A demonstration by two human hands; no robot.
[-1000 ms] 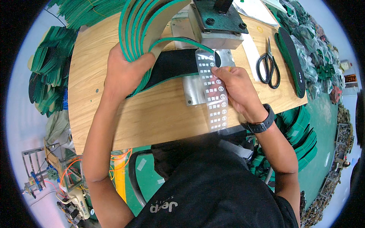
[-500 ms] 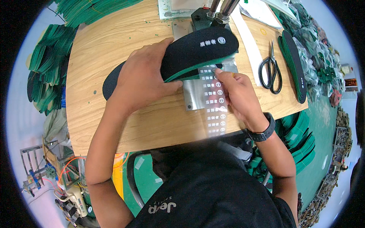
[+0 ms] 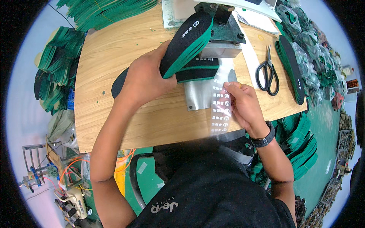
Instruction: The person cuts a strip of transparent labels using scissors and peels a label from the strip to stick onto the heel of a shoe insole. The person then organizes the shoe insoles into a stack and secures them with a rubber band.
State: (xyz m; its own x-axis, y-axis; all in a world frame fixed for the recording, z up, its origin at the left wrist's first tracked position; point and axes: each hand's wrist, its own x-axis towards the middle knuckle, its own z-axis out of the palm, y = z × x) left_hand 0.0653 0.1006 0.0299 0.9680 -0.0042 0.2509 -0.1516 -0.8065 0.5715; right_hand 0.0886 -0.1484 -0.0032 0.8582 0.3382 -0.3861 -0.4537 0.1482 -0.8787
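- Fingers of the left hand (image 3: 146,78): wrapped around the held insole stack (image 3: 186,47), thumb along its near side; hand situated left of the press (image 3: 227,35).
- Held insole stack: black upper face, layered green edges, white print near its raised end; tilted, that end just left of the press.
- Fingers of the right hand (image 3: 245,106): thumb and forefinger pinching the clear film strip (image 3: 220,110); others curled, partly hidden; hand on the near side of the press.
- Clear film strip: repeated white marks down its length; runs from just before the press toward the person. Contact between its far end and the lower insole: cannot tell.
- Lower insole (image 3: 199,74): black, green edge; lying at the near side of the press, over the metal base plate (image 3: 195,99), partly behind the left hand.
- Black-handled scissors (image 3: 267,72): right of the press, blades pointing away from the person.
- White strip (image 3: 251,60): between press and scissors.
- Second insole stack (image 3: 291,68): black and green, farther right of the press than the scissors.
- Wood-grain table (image 3: 114,121): beneath the press.
- Green bundle (image 3: 104,15): beyond the press, to its left.
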